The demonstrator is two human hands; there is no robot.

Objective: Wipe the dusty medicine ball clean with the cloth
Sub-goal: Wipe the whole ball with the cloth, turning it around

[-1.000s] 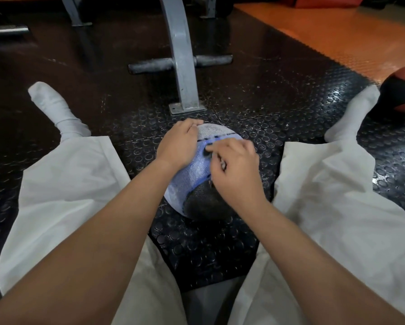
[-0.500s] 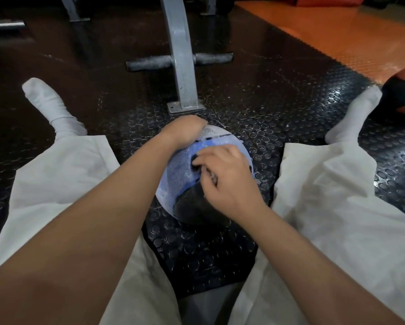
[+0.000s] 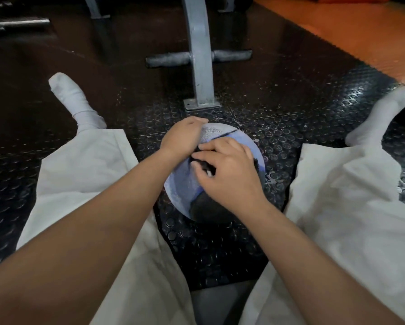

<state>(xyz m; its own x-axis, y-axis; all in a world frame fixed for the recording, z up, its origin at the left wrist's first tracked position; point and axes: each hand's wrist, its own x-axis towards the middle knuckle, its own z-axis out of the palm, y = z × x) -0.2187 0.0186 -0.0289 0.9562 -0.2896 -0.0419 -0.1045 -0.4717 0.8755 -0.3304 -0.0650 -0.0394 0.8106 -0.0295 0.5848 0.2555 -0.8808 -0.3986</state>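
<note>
The left hand (image 3: 185, 137) is cupped over the far left top of the medicine ball (image 3: 185, 188), its fingers bent down over the curve and gripping it. The right hand (image 3: 229, 170) lies on the crown of the ball, fingers curled and pressing down on a small dark cloth (image 3: 202, 165), most of which is hidden beneath them. The 2 hands are almost touching at the fingertips.

The ball sits on the floor between the person's spread legs, in pale trousers (image 3: 84, 174) and white socks (image 3: 77, 102). Its surface is dusty blue-grey with a black panel on the near side.

The floor under it is a black studded rubber mat (image 3: 220, 249). Just beyond the ball a grey metal upright (image 3: 200, 66) stands on a bolted foot plate, with a padded crossbar (image 3: 168, 59) through it. Orange flooring (image 3: 361, 31) begins at the far right.
</note>
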